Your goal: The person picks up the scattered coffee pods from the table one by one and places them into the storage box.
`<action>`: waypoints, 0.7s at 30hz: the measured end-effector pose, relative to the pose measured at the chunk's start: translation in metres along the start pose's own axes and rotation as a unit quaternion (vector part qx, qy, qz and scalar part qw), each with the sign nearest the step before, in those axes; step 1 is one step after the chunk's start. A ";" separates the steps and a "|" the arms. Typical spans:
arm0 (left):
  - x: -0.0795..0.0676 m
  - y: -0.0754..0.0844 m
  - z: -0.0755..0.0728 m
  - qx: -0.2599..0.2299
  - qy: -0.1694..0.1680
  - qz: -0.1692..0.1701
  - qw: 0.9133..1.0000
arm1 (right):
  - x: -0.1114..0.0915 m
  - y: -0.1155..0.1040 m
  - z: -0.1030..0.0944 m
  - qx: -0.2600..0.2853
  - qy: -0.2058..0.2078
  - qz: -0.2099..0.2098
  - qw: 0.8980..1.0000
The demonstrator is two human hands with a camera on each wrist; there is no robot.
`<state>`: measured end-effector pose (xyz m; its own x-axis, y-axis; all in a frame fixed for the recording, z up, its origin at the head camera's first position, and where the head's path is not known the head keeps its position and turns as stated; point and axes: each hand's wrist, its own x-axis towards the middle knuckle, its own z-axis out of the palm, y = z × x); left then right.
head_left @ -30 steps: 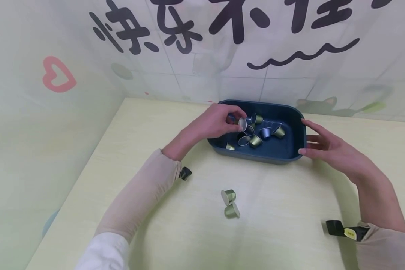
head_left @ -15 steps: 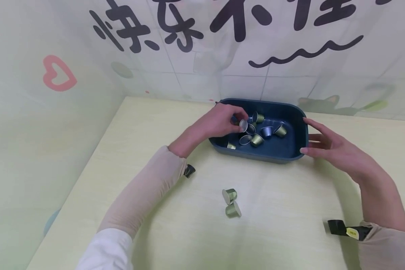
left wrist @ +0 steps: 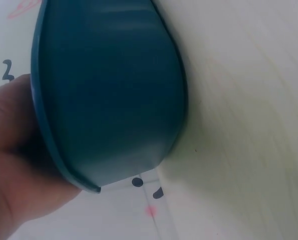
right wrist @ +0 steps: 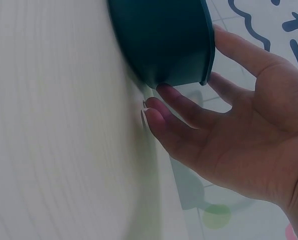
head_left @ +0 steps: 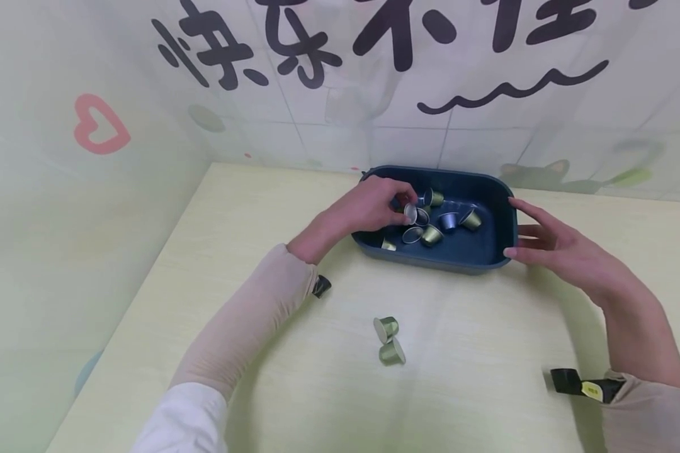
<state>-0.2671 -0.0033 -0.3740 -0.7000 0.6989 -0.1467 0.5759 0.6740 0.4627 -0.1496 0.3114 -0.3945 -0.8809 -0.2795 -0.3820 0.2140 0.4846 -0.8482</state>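
Note:
In the head view my left hand [head_left: 374, 202] reaches into the left part of a dark blue bin [head_left: 459, 267] and pinches a coffee capsule [head_left: 410, 214], whose pale round lid faces right. Several green, blue and dark-looking capsules lie in the bin around it, among them a blue capsule [head_left: 447, 221] and a green capsule [head_left: 471, 220]. The left wrist view shows part of that hand behind the bin wall [left wrist: 108, 90], which hides its fingertips. My right hand [head_left: 563, 248] touches the bin's right end, fingers spread along the rim and outer wall [right wrist: 164, 45].
Two green capsules [head_left: 391, 352] lie close together on the pale table [head_left: 294, 384] in front of the bin. A wall [head_left: 340, 138] with printed characters stands right behind the bin. Small black devices sit at both cuffs, the right device [head_left: 586, 387] with a yellow label.
My left hand and forearm have shifted slightly right, with the capsule still pinched. The right hand keeps its place at the bin's end. The whole view has drifted a little.

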 end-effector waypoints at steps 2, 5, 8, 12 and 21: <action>0.001 0.001 0.001 0.000 -0.002 0.000 1.000 | 0.000 0.000 0.000 -0.002 0.001 0.001 1.000; 0.001 0.002 0.002 0.001 -0.003 0.001 1.000 | -0.001 0.000 -0.001 -0.004 0.003 0.002 1.000; 0.001 0.002 0.002 0.004 -0.002 0.000 1.000 | -0.001 0.000 -0.001 -0.004 0.003 0.001 1.000; 0.000 0.002 0.002 0.002 -0.006 -0.004 1.000 | 0.000 -0.001 -0.001 -0.002 0.001 -0.001 1.000; 0.000 0.001 0.005 0.026 -0.003 -0.001 1.000 | 0.000 0.000 0.001 0.006 0.000 0.002 1.000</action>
<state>-0.2642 -0.0019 -0.3780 -0.6992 0.6985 -0.1523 0.5959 0.6871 0.4158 -0.1488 0.3109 -0.3951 -0.8795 -0.2781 -0.3861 0.2233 0.4753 -0.8510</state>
